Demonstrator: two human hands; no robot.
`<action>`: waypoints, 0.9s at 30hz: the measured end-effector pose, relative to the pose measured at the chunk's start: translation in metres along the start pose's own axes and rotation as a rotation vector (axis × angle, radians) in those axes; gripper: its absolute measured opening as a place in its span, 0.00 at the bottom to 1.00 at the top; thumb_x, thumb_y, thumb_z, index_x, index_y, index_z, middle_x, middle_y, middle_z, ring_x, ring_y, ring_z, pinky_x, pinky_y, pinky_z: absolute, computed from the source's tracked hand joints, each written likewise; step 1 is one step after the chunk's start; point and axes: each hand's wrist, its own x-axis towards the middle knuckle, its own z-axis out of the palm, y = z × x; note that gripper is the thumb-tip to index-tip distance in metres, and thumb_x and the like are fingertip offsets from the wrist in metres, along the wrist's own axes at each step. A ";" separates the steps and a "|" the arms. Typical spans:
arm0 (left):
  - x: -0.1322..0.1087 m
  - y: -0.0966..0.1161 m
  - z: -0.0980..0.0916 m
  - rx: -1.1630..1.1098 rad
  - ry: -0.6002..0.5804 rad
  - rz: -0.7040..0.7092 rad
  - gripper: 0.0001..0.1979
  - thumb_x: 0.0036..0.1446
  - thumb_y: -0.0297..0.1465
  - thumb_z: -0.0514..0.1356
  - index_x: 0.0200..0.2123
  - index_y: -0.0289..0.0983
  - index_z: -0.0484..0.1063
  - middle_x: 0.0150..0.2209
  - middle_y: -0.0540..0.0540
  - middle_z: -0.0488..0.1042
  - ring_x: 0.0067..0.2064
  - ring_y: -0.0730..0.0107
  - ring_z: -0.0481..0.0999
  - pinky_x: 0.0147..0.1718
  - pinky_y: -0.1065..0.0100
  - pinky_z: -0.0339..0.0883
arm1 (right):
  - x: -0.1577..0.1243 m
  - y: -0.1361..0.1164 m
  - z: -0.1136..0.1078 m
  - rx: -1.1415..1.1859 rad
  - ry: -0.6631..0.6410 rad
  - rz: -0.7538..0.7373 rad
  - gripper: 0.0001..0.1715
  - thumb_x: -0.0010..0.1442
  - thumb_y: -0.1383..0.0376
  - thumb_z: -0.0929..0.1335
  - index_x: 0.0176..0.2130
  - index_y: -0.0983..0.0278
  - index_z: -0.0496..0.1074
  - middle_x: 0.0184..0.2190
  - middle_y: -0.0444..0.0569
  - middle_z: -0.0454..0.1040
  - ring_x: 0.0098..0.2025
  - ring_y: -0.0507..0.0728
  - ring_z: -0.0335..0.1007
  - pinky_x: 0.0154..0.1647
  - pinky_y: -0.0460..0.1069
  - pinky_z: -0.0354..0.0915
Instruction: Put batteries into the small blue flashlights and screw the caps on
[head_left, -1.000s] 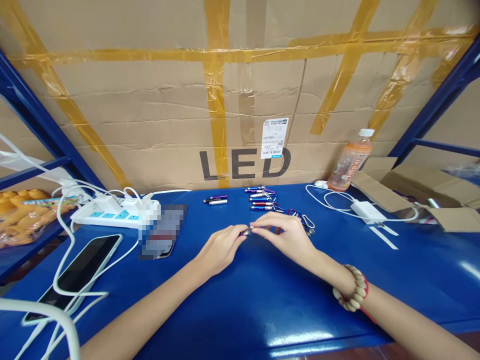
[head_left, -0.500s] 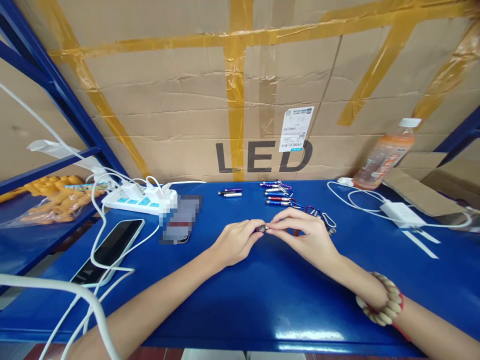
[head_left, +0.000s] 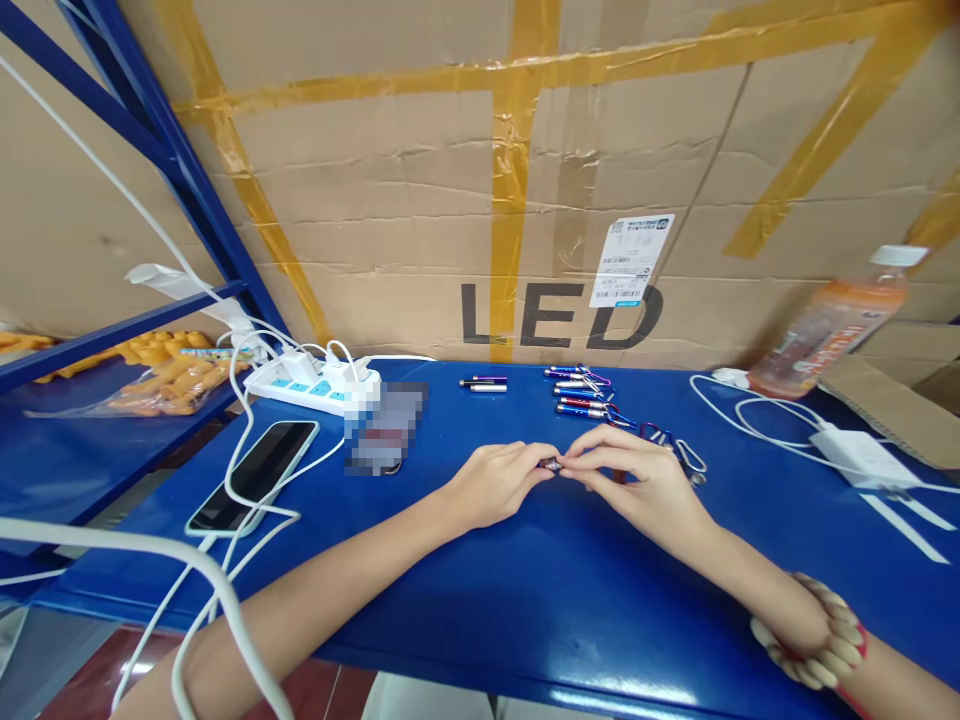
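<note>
My left hand [head_left: 499,484] and my right hand [head_left: 637,480] meet over the blue table [head_left: 525,590], fingers pinched together on a small keychain flashlight [head_left: 551,465] held between them. Its body is mostly hidden by my fingers. Behind my right hand lie several more small flashlights [head_left: 581,392] in a row, with carabiner clips [head_left: 686,455] beside them. Two loose tubes [head_left: 486,384] lie further left. A bead bracelet [head_left: 814,640] circles my right wrist.
A large taped cardboard box marked LED [head_left: 525,230] stands behind the table. A power strip [head_left: 311,380] with white cables, a phone [head_left: 255,475], a blurred item [head_left: 382,430], a drink bottle [head_left: 829,325] and a white charger [head_left: 859,450] also sit here.
My view has swung left and moved closer. Both hands stay pinched on the small flashlight, with only slight finger movement.
</note>
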 end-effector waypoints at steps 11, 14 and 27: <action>-0.002 -0.001 -0.001 -0.026 -0.024 -0.073 0.08 0.63 0.30 0.46 0.43 0.35 0.59 0.40 0.50 0.70 0.40 0.74 0.71 0.37 0.73 0.62 | -0.009 0.007 0.005 -0.110 -0.080 0.019 0.08 0.57 0.66 0.66 0.39 0.60 0.73 0.36 0.45 0.68 0.29 0.45 0.63 0.27 0.41 0.61; -0.001 -0.002 -0.001 -0.069 -0.008 -0.124 0.07 0.62 0.31 0.48 0.43 0.36 0.58 0.39 0.51 0.70 0.38 0.75 0.72 0.36 0.75 0.62 | -0.005 0.007 -0.002 -0.122 -0.078 0.061 0.08 0.58 0.64 0.65 0.38 0.60 0.73 0.37 0.45 0.69 0.33 0.47 0.65 0.24 0.40 0.59; -0.001 -0.006 0.000 -0.074 -0.077 -0.186 0.10 0.59 0.38 0.52 0.39 0.37 0.58 0.34 0.52 0.68 0.34 0.77 0.69 0.32 0.75 0.62 | -0.001 0.037 -0.052 -0.943 -0.262 0.540 0.10 0.55 0.63 0.67 0.39 0.53 0.74 0.40 0.38 0.70 0.32 0.50 0.67 0.19 0.44 0.45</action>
